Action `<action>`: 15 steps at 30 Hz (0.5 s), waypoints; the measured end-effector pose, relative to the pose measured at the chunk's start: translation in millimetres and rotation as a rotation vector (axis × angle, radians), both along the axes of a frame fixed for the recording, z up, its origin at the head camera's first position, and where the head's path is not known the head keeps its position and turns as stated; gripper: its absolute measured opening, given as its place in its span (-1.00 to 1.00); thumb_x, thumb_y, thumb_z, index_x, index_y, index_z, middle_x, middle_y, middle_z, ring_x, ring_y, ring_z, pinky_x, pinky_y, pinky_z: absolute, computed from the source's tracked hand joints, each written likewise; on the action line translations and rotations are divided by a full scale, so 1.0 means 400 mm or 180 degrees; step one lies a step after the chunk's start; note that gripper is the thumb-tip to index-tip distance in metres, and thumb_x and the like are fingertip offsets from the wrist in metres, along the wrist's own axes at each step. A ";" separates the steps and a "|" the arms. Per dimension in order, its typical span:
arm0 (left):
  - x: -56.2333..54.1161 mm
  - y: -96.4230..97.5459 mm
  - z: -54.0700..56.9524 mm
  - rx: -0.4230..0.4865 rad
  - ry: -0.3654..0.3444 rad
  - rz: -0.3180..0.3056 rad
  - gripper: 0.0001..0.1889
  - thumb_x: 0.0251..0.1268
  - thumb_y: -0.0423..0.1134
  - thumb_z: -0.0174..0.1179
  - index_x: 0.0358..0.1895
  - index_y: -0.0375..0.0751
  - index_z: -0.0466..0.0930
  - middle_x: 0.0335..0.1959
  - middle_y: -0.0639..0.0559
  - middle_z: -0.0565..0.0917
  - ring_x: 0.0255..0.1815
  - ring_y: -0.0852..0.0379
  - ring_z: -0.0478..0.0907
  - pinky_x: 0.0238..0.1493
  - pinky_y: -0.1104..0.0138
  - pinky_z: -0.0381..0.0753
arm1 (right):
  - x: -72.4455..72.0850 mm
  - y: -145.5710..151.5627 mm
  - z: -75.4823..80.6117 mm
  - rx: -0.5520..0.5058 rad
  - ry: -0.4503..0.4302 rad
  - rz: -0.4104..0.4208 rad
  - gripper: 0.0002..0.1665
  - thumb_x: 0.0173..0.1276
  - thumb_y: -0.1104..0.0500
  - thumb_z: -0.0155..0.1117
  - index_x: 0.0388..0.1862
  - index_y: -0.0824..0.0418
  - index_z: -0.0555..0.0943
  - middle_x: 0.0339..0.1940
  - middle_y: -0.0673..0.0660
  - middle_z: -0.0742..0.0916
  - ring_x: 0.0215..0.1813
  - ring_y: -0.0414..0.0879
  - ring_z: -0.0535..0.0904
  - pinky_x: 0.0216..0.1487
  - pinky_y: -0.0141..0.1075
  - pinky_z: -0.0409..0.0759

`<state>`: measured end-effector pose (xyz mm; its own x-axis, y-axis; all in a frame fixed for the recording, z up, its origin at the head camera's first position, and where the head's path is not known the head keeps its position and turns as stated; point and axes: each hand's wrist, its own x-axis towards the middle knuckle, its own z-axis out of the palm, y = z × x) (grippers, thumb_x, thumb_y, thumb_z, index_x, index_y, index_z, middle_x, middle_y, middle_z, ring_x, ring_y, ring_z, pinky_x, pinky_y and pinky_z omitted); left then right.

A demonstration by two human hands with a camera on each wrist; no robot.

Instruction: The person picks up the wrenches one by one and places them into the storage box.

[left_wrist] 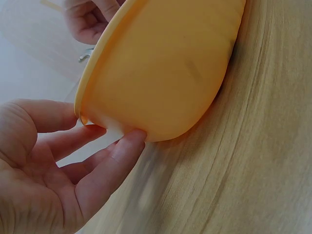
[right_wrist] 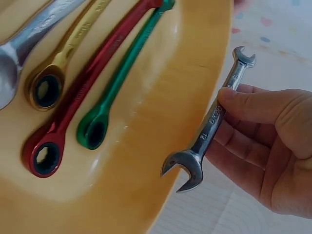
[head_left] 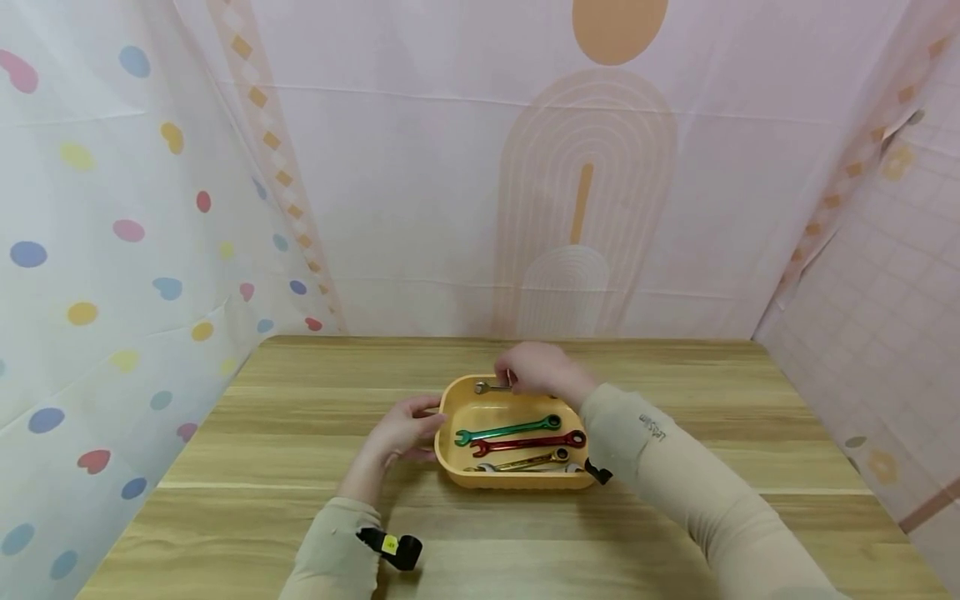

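Observation:
My right hand [head_left: 536, 368] pinches a silver double open-end wrench [right_wrist: 210, 124] between thumb and fingers, at the far rim of a yellow plastic tray [head_left: 517, 481]. The left hand [head_left: 401, 429] grips the tray's left end, thumb at the rim and fingers against the outer wall. Inside the tray lie a green ratchet wrench [head_left: 510, 430], a red ratchet wrench [head_left: 528, 443] and a gold ratchet wrench [head_left: 525, 462], side by side. Nearest the front wall is a larger silver wrench [right_wrist: 36, 29], partly hidden by that wall in the head view.
The tray stands on a wood-grain table [head_left: 300, 417]. Patterned cloth hangs behind the table [head_left: 405, 208] and along both sides. A black wrist camera [head_left: 401, 550] is strapped to the left sleeve.

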<state>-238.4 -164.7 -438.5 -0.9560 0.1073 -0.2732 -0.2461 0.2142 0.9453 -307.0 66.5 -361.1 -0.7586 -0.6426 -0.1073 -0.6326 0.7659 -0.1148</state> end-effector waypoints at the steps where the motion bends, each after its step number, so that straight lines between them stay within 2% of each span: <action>1: 0.000 -0.001 0.000 -0.0001 -0.0004 0.0002 -0.54 0.45 -0.39 0.11 0.37 -0.36 0.39 0.09 -0.33 0.49 -0.10 -0.10 0.64 -0.38 0.15 0.72 | -0.001 -0.004 -0.005 0.0034 0.0000 0.0023 -0.74 0.22 0.32 0.41 -0.42 -0.04 0.58 -0.41 -0.14 0.62 -0.31 -0.18 0.52 -0.31 -0.24 0.52; 15: -0.003 0.000 -0.002 0.0013 -0.0021 0.0017 -0.53 0.45 -0.39 0.11 0.38 -0.36 0.37 0.11 -0.33 0.48 -0.09 -0.10 0.64 -0.37 0.16 0.71 | -0.005 -0.044 -0.053 0.0634 -0.0051 0.0235 -0.68 0.28 0.39 0.24 -0.54 0.00 0.52 -0.52 -0.11 0.53 -0.40 -0.19 0.42 -0.37 -0.32 0.43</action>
<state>-239.6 -164.6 -439.3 -0.9547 0.1033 -0.2790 -0.2534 0.2091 0.9445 -308.9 48.7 -382.3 -0.7074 -0.6614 -0.2495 -0.6872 0.7261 0.0236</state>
